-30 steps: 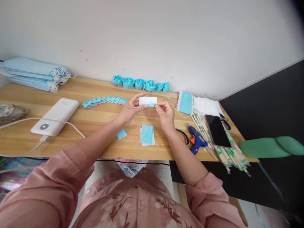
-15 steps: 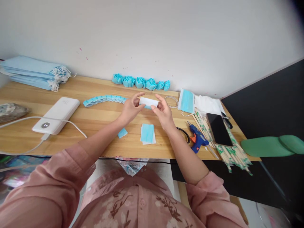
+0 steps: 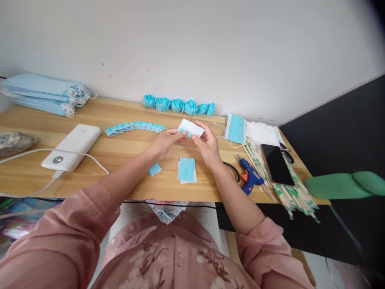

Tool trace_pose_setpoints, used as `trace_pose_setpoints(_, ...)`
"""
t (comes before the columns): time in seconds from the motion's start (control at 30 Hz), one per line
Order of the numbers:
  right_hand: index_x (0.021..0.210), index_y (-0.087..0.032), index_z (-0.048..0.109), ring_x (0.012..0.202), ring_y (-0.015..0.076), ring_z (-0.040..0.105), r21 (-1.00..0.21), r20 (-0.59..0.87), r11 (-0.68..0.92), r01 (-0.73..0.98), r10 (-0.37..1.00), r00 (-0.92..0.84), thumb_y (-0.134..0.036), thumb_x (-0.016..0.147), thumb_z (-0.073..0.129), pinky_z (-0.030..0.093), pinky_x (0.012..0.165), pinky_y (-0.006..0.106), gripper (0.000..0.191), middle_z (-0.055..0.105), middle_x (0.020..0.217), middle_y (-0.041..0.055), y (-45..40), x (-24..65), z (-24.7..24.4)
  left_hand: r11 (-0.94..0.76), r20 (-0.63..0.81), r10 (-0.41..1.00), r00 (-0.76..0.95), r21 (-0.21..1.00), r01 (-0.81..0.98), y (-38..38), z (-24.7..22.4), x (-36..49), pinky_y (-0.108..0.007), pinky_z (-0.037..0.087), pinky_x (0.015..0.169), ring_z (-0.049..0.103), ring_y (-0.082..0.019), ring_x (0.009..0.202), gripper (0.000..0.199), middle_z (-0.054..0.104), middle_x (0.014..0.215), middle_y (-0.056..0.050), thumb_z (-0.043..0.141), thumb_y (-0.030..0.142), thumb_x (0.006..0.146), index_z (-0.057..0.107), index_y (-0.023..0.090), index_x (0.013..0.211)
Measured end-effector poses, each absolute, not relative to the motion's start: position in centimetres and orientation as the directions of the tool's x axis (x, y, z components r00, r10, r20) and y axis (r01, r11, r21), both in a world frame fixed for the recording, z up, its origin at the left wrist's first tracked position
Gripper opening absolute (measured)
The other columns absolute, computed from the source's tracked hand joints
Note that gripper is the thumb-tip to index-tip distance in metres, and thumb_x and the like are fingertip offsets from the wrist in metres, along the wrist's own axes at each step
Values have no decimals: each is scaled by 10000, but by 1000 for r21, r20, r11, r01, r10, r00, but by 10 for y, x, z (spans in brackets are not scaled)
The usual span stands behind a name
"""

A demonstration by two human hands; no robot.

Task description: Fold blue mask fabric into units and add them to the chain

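Between my hands, above the wooden table, is a small piece of blue-and-white mask fabric (image 3: 192, 127), partly folded so that its white side shows above a blue strip. My left hand (image 3: 166, 141) pinches its lower left part. At its right end, my right hand (image 3: 208, 143) grips it between thumb and fingers. Flat on the table below lie stacked blue and white fabric pieces (image 3: 187, 170) and a small blue scrap (image 3: 155, 169). A curved row of folded blue pieces (image 3: 132, 127) lies just left of my left hand.
Several blue fabric flowers (image 3: 177, 105) line the wall. At left are stacked masks (image 3: 42, 94) and a white power bank (image 3: 72, 147). To the right lie a mask (image 3: 236, 128), a blue glue gun (image 3: 250, 174), a phone (image 3: 277, 164), wrapped chopsticks (image 3: 296, 196) and a green bottle (image 3: 333, 186).
The fabric piece has tilted, its right end now lower, and shifted slightly right. My left fingers have moved from its left end to its lower edge.
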State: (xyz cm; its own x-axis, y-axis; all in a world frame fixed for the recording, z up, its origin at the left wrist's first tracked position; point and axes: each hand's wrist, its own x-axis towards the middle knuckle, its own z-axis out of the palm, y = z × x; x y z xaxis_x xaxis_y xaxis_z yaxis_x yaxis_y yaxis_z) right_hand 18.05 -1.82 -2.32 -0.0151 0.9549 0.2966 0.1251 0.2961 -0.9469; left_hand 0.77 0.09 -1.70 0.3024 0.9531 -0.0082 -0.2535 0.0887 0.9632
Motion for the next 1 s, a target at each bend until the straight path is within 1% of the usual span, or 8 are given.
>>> trace_pose_setpoints(0.2,1342,-257,556,908,209,682,-935,302,299,192,953,-14,-402,863,649,597,760,356,510,734,1024,52,-14,184,-27,189,-89,967,240,880,-436,3,-7,5,-304,513,768,670,-154,758,193,723,796,-58,754,302,799,706,117,820)
trace_pose_setpoints(0.3,1341,-269,541,983,217,669,-880,396,362,307,917,55,-351,884,605,596,777,365,469,716,1074,63,-13,188,-26,211,-124,971,205,850,-483,4,-2,3,-324,536,768,687,-161,731,110,730,801,-69,680,212,852,673,103,840)
trace_pose_setpoints(0.37,1361,-290,514,1107,233,640,-799,498,436,413,866,50,-292,878,594,595,843,398,490,683,1201,76,-15,190,-24,218,-127,969,212,843,-492,4,0,3,-324,546,769,693,-156,712,83,737,807,-69,645,179,873,667,101,890)
trace_pose_setpoints(0.47,1378,-333,484,1245,257,572,-623,633,550,556,772,-56,-193,865,573,581,917,453,539,612,1347,73,-18,189,-21,208,-93,964,249,846,-491,3,0,2,-302,551,735,691,-140,664,74,744,803,-57,629,175,888,647,116,928)
trace_pose_setpoints(0.57,1331,-346,508,1295,272,535,-445,712,634,632,679,-179,-128,851,570,530,1000,508,532,580,1389,60,-20,187,-19,215,-95,956,278,870,-443,2,-1,2,-264,529,630,683,-134,605,48,733,749,-44,600,166,904,617,125,923)
trace_pose_setpoints(0.67,1236,-336,566,1286,273,538,-354,728,663,660,638,-250,-112,851,570,451,1081,550,446,577,1383,47,-20,186,-18,225,-118,949,291,903,-366,0,1,2,-220,480,553,676,-124,576,40,717,693,-35,602,167,905,589,130,914)
trace_pose_setpoints(0.77,1105,-323,645,1244,270,549,-360,699,653,666,662,-271,-119,863,557,462,1044,534,328,583,1365,33,-20,185,-18,201,-107,950,292,928,-315,-2,2,3,-195,440,511,665,-110,548,66,701,658,-21,607,175,908,558,142,878)
trace_pose_setpoints(1.0,898,-311,748,1225,285,530,-483,614,618,620,744,-263,-166,847,602,494,971,476,212,610,1326,30,-20,183,-18,173,-86,948,307,948,-269,-2,0,5,-183,337,413,625,-92,474,147,662,614,17,665,254,881,549,163,881)
